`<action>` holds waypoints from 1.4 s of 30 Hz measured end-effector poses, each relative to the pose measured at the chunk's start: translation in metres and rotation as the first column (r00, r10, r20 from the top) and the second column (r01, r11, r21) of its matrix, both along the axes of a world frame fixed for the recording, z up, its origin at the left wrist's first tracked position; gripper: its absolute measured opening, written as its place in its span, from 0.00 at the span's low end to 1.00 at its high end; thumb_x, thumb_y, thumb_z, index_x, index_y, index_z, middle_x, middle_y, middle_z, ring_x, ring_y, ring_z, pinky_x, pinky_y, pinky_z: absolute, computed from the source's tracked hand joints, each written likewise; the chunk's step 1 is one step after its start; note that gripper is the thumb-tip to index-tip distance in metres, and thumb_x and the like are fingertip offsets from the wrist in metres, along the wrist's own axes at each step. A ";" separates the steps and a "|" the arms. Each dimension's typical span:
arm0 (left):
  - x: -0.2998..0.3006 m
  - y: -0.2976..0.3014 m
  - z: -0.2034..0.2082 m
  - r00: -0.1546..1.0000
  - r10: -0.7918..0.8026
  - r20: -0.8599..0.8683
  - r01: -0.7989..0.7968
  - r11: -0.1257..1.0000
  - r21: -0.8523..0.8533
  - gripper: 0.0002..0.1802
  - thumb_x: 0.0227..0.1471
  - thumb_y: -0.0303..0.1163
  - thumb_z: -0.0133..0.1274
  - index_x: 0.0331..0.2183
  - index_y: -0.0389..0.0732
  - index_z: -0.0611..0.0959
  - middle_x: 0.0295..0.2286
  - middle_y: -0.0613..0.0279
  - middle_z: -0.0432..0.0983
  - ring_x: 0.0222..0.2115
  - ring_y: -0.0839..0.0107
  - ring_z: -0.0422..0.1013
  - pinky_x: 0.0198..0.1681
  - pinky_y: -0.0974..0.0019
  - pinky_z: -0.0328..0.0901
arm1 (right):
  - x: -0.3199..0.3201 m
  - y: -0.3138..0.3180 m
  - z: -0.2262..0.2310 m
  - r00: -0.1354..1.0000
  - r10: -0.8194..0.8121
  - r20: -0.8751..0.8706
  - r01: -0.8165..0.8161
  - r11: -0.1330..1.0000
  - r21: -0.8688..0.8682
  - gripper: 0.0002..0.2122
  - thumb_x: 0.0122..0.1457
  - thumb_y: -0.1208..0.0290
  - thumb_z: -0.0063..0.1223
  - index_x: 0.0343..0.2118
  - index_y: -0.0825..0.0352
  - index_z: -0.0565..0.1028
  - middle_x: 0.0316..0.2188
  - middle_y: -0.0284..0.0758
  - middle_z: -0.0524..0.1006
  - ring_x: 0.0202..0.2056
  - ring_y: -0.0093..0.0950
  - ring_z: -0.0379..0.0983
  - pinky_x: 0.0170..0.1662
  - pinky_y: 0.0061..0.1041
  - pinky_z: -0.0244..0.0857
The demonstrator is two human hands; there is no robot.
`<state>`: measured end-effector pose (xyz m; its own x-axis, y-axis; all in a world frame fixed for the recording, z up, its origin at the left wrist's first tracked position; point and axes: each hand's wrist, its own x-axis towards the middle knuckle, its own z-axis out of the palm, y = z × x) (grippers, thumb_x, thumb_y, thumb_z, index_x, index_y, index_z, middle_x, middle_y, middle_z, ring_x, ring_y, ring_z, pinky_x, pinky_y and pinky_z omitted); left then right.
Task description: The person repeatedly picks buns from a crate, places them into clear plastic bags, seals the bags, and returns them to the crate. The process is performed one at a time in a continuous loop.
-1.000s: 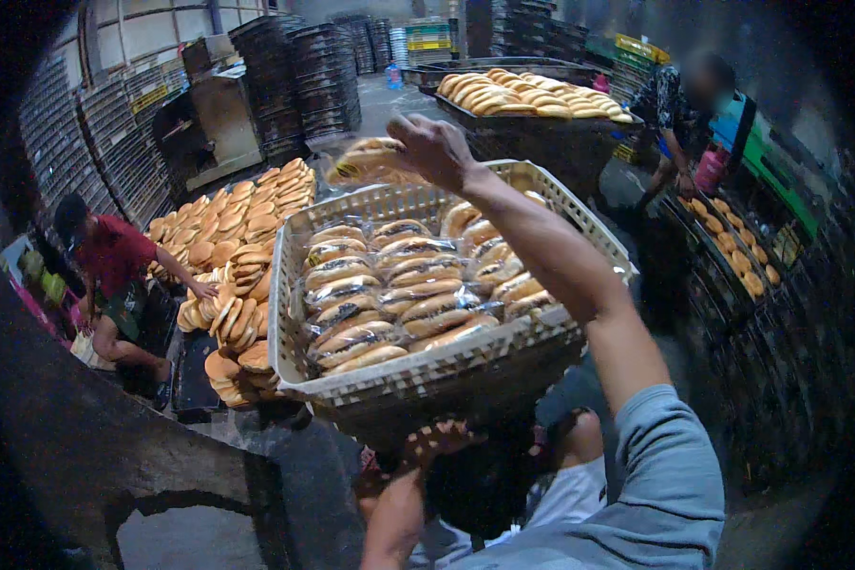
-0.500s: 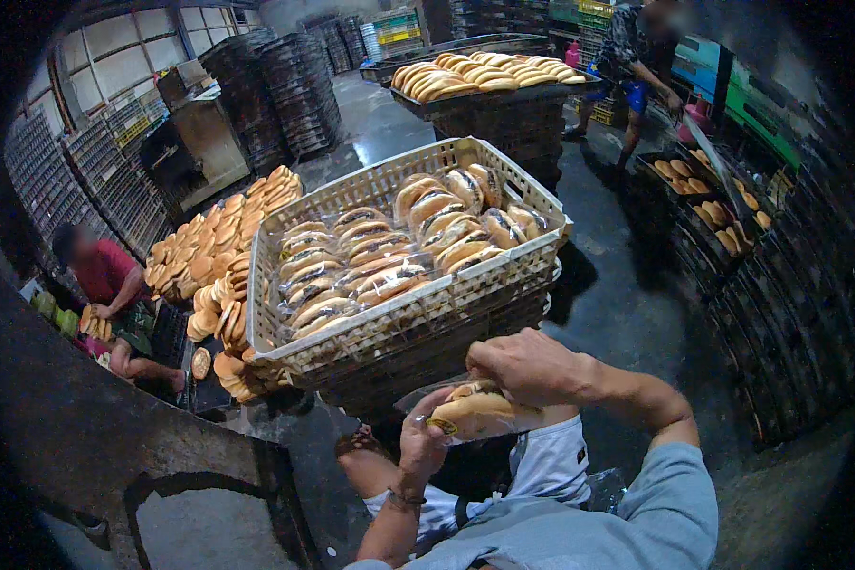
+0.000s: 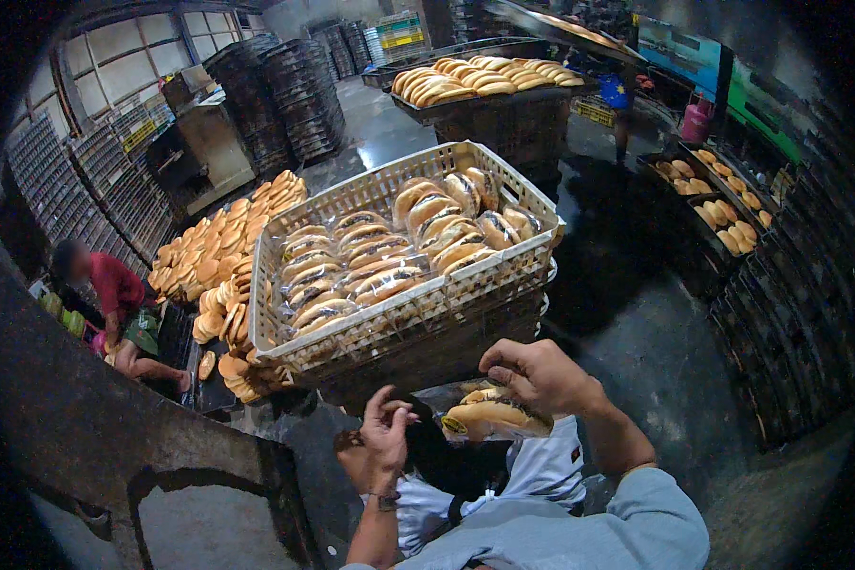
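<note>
My right hand (image 3: 541, 380) grips a filled bread bun in a clear plastic bag (image 3: 494, 416) from its upper right side, above my lap. Dark filling shows along the bun's split. To the left of the bag, my left hand (image 3: 386, 432) is apart from it, fingers loosely bent and spread, with nothing in them. Just ahead stands a cream plastic crate (image 3: 304, 356) with rows of bagged filled buns (image 3: 380, 249) inside.
Loose buns (image 3: 228, 237) are heaped at the left beside a seated person in red (image 3: 114, 285). A tray of long buns (image 3: 489, 78) stands beyond the crate. Smaller bun trays (image 3: 722, 204) top dark stacked trays (image 3: 779, 332) at the right. Another person holds a large tray (image 3: 579, 33) at the back.
My left hand has let go of the bagged bun and moved left. My right hand still holds it, slightly farther right. The far person has lifted a tray; the seated person leans lower.
</note>
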<state>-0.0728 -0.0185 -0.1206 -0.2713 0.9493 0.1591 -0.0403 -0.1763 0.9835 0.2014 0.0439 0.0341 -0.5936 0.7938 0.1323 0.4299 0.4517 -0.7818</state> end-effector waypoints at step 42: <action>0.060 0.014 0.086 0.795 -0.384 0.470 0.345 0.923 0.171 0.46 0.48 0.40 0.69 0.62 0.35 0.63 0.54 0.55 0.70 0.55 0.63 0.68 0.59 0.58 0.64 | -0.051 -0.028 -0.095 0.736 -0.432 -0.522 0.485 0.874 -0.038 0.20 0.71 0.53 0.42 0.29 0.67 0.71 0.18 0.29 0.70 0.22 0.16 0.65 0.24 0.23 0.62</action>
